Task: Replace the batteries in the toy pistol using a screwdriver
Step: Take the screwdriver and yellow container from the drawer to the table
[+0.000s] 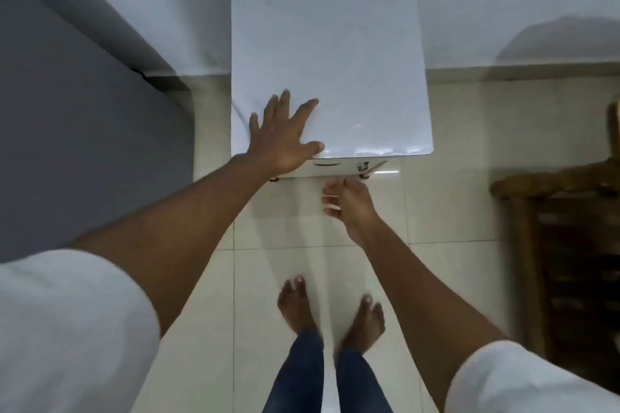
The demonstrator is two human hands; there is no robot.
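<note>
Palm (281, 141) flat on glossy square tabletop (352, 54).

I count one white table (335, 54) and one wooden shelf unit (570, 245). My two hands show: left hand (281, 141), right hand (349, 201). Two bare feet (297, 305) stand below.

Pale glossy floor tiles (446, 204) with thin grout lines. White wall (486, 3) at the far side. Small white-topped cabinet (335, 54) stands against it. Grey surface (84, 144) at left. Dark carved wooden furniture (570, 245) at right, blurred.
</note>
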